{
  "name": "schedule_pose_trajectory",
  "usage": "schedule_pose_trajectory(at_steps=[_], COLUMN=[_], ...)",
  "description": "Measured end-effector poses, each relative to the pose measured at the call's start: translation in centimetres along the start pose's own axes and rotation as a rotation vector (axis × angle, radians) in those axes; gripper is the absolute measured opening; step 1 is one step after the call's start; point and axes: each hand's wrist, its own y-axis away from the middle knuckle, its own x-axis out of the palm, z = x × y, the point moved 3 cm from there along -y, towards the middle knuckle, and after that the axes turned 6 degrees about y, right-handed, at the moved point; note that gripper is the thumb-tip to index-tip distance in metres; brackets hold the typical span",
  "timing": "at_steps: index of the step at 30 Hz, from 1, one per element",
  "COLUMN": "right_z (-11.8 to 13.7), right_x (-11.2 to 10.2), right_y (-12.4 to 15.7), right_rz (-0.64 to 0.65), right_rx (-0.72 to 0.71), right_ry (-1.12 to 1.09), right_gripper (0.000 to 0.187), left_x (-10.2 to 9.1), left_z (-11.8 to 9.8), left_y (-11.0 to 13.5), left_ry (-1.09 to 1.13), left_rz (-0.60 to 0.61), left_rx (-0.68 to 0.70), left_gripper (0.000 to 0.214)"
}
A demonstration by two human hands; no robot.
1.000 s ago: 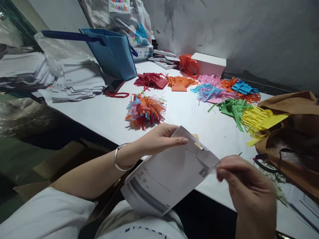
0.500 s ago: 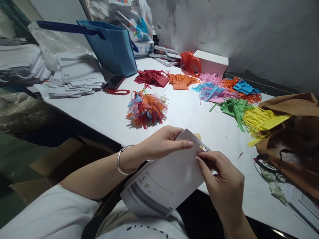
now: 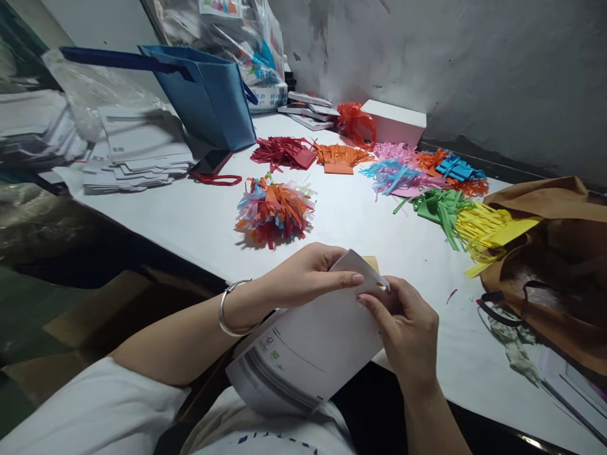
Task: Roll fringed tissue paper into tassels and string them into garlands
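Observation:
A white printed card sleeve or folder (image 3: 308, 347) leans over my lap at the table edge, its printed end towards me. My left hand (image 3: 317, 272) grips its upper left edge, thumb lying on the front and fingers hidden behind. At the upper right corner my right hand (image 3: 403, 322) pinches the sheet, the thumb in front and the fingers behind. A small yellowish piece (image 3: 371, 260) shows just behind the top edge. Beyond my hands sits a multicoloured paper-strip pompom (image 3: 277, 208).
Fringed paper bundles in dark red (image 3: 284, 153), orange (image 3: 340, 158), green (image 3: 441, 205) and yellow (image 3: 493, 227) lie across the white table (image 3: 351, 218). White stacks (image 3: 142, 148) and a blue bag (image 3: 208, 95) stand left. A brown bag (image 3: 535, 253) is at right.
My right hand has shifted left and closed further round the upper right corner, which now bends slightly. My left hand keeps its grip. The view has turned slightly.

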Motion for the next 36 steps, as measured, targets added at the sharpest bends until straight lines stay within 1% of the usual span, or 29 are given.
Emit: schedule_pose_trajectory(at_steps=[2,4,7,9,11,12,14,15,16,18,20,21,23,24,25,26,28,29,30,31,32,33,34,35,36], right_z=[-0.2,-0.1,0.0,-0.1,-0.3,-0.5,-0.6,-0.6,-0.6,-0.4,-0.1,-0.1,-0.3,-0.6,-1.0,-1.4,-2.2,-2.3,-2.3,-2.0,-1.7,-1.2,-0.8,-0.5,-0.4], right_x=[0.0,-0.1,-0.2,-0.2,-0.2,-0.2,-0.5,-0.6,-0.7,-0.7,-0.5,-0.4,-0.3,-0.5,-0.8,-1.3,-2.0,-2.1,-1.9,-1.5,-0.9,-0.3,0.1,0.2,-0.2], right_y=[-0.2,-0.3,-0.5,-0.6,-0.6,-0.6,-0.6,-0.7,-0.7,-0.7,-0.7,-0.6,-0.5,-0.4,-0.3,-0.2,0.7,1.3,2.1,2.9,3.7,4.5,5.0,5.2,5.2], right_rz=[0.091,0.155,0.155,0.179,0.268,0.317,0.394,0.412,0.418,0.389,0.349,0.350,0.372,0.363,0.321,0.247,0.096,0.064,0.071,0.115,0.180,0.255,0.305,0.320,0.295], right_rx=[0.066,0.085,0.066,0.080,0.114,0.123,0.108,0.092,0.079,0.080,0.118,0.143,0.180,0.182,0.169,0.140,0.080,0.062,0.050,0.052,0.065,0.077,0.083,0.086,0.077], right_ry=[-0.173,-0.269,-0.205,-0.177,-0.243,-0.294,-0.372,-0.389,-0.388,-0.326,-0.251,-0.239,-0.291,-0.345,-0.404,-0.462,-0.568,-0.610,-0.633,-0.626,-0.586,-0.514,-0.421,-0.316,-0.205], right_gripper=[0.017,0.018,0.026,0.027,0.020,0.019,0.025,0.028,0.031,0.034,0.032,0.030,0.028,0.032,0.038,0.046,0.059,0.066,0.075,0.083,0.085,0.078,0.063,0.043,0.026], left_x=[0.0,0.0,-0.2,-0.3,-0.3,-0.4,-0.4,-0.5,-0.5,-0.5,-0.3,-0.3,-0.3,-0.4,-0.7,-1.1,-2.3,-3.0,-3.6,-4.1,-4.5,-4.7,-4.8,-4.8,-4.8], left_z=[-0.1,-0.1,0.0,0.1,0.2,0.3,0.4,0.4,0.4,0.5,0.5,0.5,0.4,0.2,0.0,-0.4,-1.6,-2.2,-2.9,-3.5,-4.0,-4.4,-4.6,-4.6,-4.5], left_y=[0.1,0.2,0.2,0.2,0.1,0.1,0.0,0.0,0.0,-0.1,-0.3,-0.3,-0.4,-0.3,-0.2,0.0,0.5,0.8,1.1,1.3,1.5,1.5,1.4,1.2,0.8], left_ry=[0.055,0.106,0.131,0.139,0.162,0.180,0.211,0.223,0.229,0.230,0.230,0.232,0.239,0.241,0.240,0.235,0.217,0.204,0.193,0.185,0.183,0.189,0.199,0.206,0.198], left_rz=[0.023,0.033,0.027,0.027,0.041,0.052,0.063,0.062,0.059,0.056,0.065,0.064,0.045,0.026,-0.006,-0.053,-0.193,-0.276,-0.353,-0.418,-0.469,-0.505,-0.532,-0.551,-0.557], left_rx=[-0.037,-0.068,-0.070,-0.083,-0.106,-0.116,-0.127,-0.131,-0.135,-0.136,-0.138,-0.140,-0.150,-0.150,-0.142,-0.123,-0.040,0.024,0.103,0.194,0.293,0.384,0.469,0.543,0.600], left_gripper=[0.018,0.017,0.016,0.016,0.016,0.016,0.016,0.017,0.018,0.019,0.020,0.020,0.021,0.022,0.022,0.022,0.023,0.024,0.025,0.025,0.026,0.025,0.025,0.026,0.029])
